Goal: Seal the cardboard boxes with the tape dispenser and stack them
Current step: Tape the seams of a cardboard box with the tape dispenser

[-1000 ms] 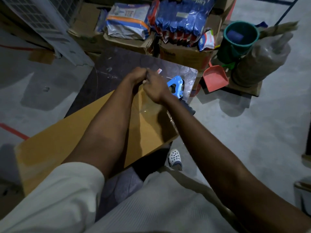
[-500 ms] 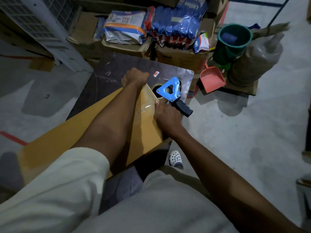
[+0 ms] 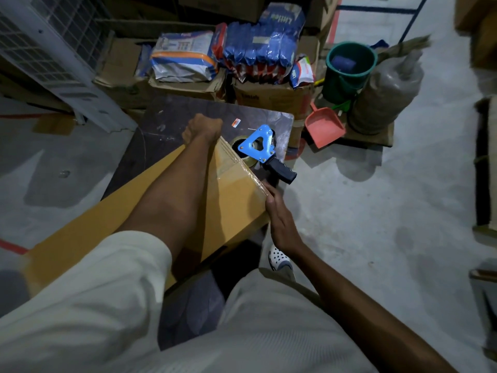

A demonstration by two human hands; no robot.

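1. The cardboard box (image 3: 236, 200) lies long and flat on a dark table (image 3: 166, 117). Its near end overhangs the table toward the person, and its far end sits close to the table's middle.
2. A strip of clear tape (image 3: 238, 168) runs across the box's top near the far end and folds over the right edge.
3. The left hand (image 3: 203, 127) is at the box's far end. The fingers are curled tightly over the far edge in a narrow, fist-like hold on the cardboard, and the forearm lies along the top of the box.
4. The right hand (image 3: 279, 222) lies against the box's right side face. The thumb rests on the top edge where the tape folds over. The fingers run along the side, partly hidden, and appear straight, pressing rather than clasping.
5. The tape dispenser (image 3: 259, 146) stands on the table just beside the box's right far corner, with neither hand touching it. Its frame is blue, it carries a roll of tape, and its black handle (image 3: 281, 172) points past the table edge toward the right hand.
6. A small orange sticker (image 3: 235, 122) lies on the table beyond the dispenser.
7. On the floor to the right of the table are a red dustpan (image 3: 324, 126), a green bucket (image 3: 349, 65) and a full sack (image 3: 384, 92).
8. Beyond the table, blue packets (image 3: 263, 49) are piled on worn cartons.
9. A white shoe (image 3: 279, 261) shows below the right wrist.
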